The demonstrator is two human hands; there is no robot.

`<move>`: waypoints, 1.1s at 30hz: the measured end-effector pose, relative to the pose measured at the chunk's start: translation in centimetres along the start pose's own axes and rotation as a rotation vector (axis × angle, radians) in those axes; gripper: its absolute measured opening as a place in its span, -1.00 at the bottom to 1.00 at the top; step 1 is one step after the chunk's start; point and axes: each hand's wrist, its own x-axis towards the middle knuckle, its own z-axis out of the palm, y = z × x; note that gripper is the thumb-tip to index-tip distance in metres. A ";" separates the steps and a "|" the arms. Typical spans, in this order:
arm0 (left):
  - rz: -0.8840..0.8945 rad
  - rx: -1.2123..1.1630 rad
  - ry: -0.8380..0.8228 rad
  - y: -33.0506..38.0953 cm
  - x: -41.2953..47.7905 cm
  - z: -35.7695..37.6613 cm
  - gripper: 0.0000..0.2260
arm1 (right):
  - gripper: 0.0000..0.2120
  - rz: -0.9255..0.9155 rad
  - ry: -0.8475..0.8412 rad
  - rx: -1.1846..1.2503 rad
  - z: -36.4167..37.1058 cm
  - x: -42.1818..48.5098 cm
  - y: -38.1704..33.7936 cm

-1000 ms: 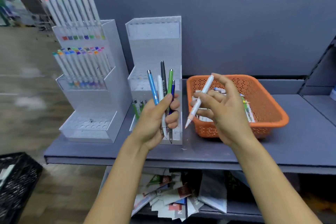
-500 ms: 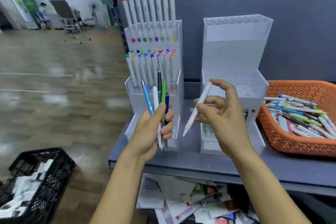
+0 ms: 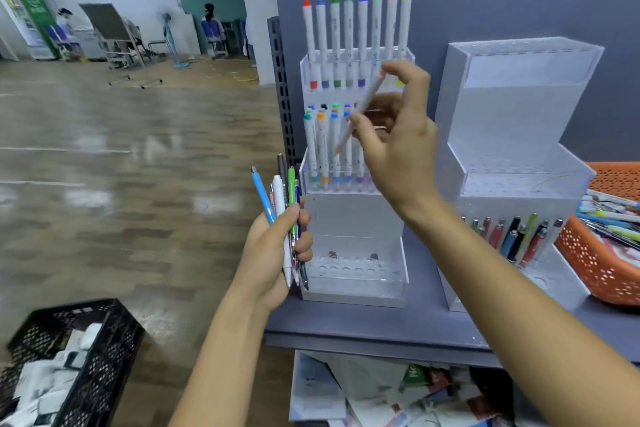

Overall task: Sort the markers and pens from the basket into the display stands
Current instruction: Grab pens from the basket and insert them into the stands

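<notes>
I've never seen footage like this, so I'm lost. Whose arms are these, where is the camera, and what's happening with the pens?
No machine here: a person wears one wide-angle camera on the head, looking down at their own bare hands. The left hand grips a bunch of mixed pens. The right hand pinches a white marker with a pale tip, tilted, in front of a clear plastic stand of colour-capped markers. Beside it is a second clear stand with pens in its lowest tier. Both sit on a grey shelf, with an orange plastic basket of more pens at the right.
</notes>
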 end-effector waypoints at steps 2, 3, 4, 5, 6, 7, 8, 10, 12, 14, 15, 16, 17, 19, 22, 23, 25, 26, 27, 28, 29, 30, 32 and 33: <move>-0.002 -0.002 0.007 0.3 0.0 -0.4 -0.90 | -0.57 -0.018 -0.047 -0.038 1.4 0.4 0.2; -0.006 -0.001 0.008 0.3 0.0 -0.6 -0.90 | -0.57 -0.024 -0.074 -0.056 2.0 0.5 0.3; -0.010 -0.001 0.009 0.4 0.0 -0.9 -0.90 | -0.57 -0.024 -0.102 -0.070 2.5 0.6 0.4; -0.014 -0.002 0.011 0.4 -0.1 -1.1 -0.90 | -0.57 -0.021 -0.130 -0.083 3.0 0.7 0.6; -0.017 0.000 0.014 0.5 -0.1 -1.4 -0.89 | -0.57 -0.014 -0.157 -0.097 3.4 0.7 0.9; -0.020 0.003 0.019 0.5 -0.1 -1.7 -0.88 | -0.57 -0.005 -0.184 -0.110 3.7 0.7 1.1; -0.024 0.010 0.024 0.5 -0.1 -1.9 -0.87 | -0.57 0.000 -0.211 -0.125 4.0 0.6 1.3; -0.029 0.029 0.027 0.6 0.1 -2.3 -0.85 | -0.56 -0.017 -0.257 -0.165 4.5 0.4 1.5; -0.039 0.036 0.027 0.6 0.3 -2.4 -0.81 | -0.55 -0.038 -0.282 -0.205 4.9 0.5 1.6; -0.046 0.025 0.018 0.7 0.6 -2.3 -0.76 | -0.55 -0.036 -0.291 -0.235 5.1 0.8 1.6; -0.046 0.016 0.013 0.7 0.7 -2.2 -0.74 | -0.55 -0.035 -0.294 -0.252 5.2 1.0 1.5; -0.043 0.008 0.008 0.8 0.9 -2.1 -0.72 | -0.55 -0.039 -0.299 -0.271 5.3 1.1 1.5; -0.041 0.001 0.006 0.9 1.0 -2.0 -0.70 | -0.55 -0.048 -0.307 -0.291 5.3 1.3 1.5; -0.044 -0.005 0.004 1.1 1.4 -1.8 -0.67 | -0.56 -0.063 -0.327 -0.332 5.3 1.5 1.4; -0.053 -0.016 -0.001 1.3 1.8 -1.6 -0.66 | -0.58 -0.069 -0.345 -0.352 5.2 1.9 1.3; -0.054 -0.023 -0.005 1.3 2.0 -1.6 -0.66 | -0.59 -0.076 -0.355 -0.354 5.1 2.1 1.2; -0.056 -0.039 -0.017 1.3 2.3 -1.5 -0.66 | -0.64 -0.094 -0.378 -0.353 5.0 2.4 1.1; -0.057 -0.044 -0.024 1.4 2.4 -1.5 -0.67 | -0.66 -0.100 -0.387 -0.348 4.9 2.6 1.1; -0.059 -0.048 -0.030 1.4 2.5 -1.4 -0.67 | -0.68 -0.102 -0.390 -0.342 4.8 2.7 1.1; -0.060 -0.051 -0.036 1.4 2.6 -1.4 -0.67 | -0.69 -0.099 -0.387 -0.341 4.7 2.8 1.0; -0.061 -0.055 -0.041 1.4 2.7 -1.3 -0.68 | -0.71 -0.093 -0.382 -0.348 4.7 2.8 1.1; -0.062 -0.057 -0.046 1.3 2.7 -1.3 -0.68 | -0.73 -0.085 -0.380 -0.363 4.7 2.9 1.1; -0.063 -0.059 -0.053 1.4 2.9 -1.2 -0.68 | -0.77 -0.071 -0.388 -0.386 4.7 2.8 1.3; -0.065 -0.061 -0.055 1.4 2.9 -1.2 -0.67 | -0.78 -0.069 -0.386 -0.389 4.7 2.7 1.3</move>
